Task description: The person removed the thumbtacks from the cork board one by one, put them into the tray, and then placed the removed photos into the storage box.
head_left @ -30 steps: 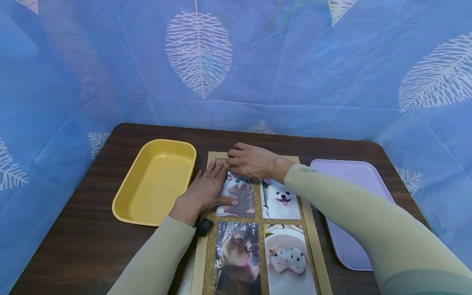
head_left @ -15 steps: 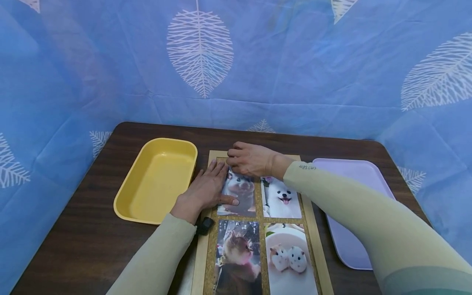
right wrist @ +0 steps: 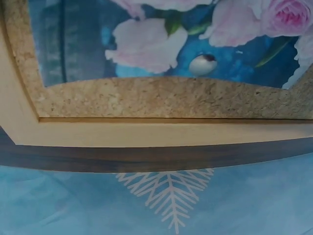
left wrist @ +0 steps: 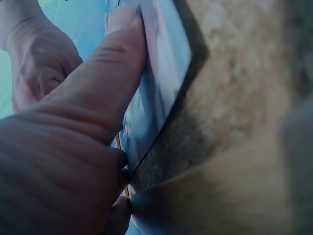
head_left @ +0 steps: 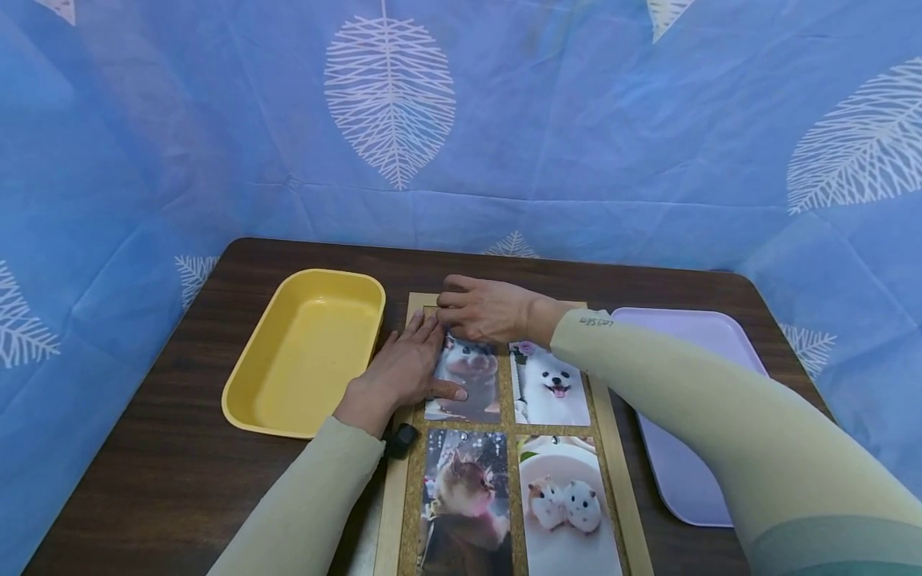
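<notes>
My left hand, fingers straight, rests on the upper-left photo on the corkboard; my right hand curls at its hidden top edge (anything pinched? can't tell). Table strip beyond the frame.

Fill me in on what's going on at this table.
A person's left hand rests over the left edge of the upper-left photo on a wood-framed corkboard. The right hand is curled over that photo's top; whether it pinches anything is hidden. A white-dog photo, a cat photo and a two-hamster photo also lie on the corkboard.
</notes>
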Tool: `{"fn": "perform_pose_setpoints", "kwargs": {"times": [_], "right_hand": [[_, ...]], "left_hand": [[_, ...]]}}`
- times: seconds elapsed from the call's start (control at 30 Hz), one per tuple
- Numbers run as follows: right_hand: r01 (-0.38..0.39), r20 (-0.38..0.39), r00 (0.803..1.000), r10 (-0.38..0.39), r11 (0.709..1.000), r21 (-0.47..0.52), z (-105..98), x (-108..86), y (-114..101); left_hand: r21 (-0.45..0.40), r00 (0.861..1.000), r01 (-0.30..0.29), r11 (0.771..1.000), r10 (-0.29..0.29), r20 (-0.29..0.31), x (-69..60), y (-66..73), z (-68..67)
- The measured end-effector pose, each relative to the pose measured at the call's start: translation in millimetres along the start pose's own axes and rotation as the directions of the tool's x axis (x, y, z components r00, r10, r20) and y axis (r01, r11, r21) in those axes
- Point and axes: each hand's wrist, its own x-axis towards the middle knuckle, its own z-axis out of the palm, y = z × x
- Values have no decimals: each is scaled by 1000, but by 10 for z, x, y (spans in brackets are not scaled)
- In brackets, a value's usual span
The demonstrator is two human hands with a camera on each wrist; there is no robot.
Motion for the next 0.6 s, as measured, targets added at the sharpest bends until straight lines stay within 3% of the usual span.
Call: {"fn": "perform_pose_setpoints", "kwargs": {"times": [0.3, 0.6], "right_hand": [[-18, 113, 993, 20, 1000, -22, -53, 28, -28], [-15, 112, 994, 18, 999, -29, -64, 35, -43]], "left_hand": [[1, 1000, 2, 1000, -2, 7, -15, 7, -6], [-17, 1000, 2, 1000, -1, 3, 1, -1, 17]]}}
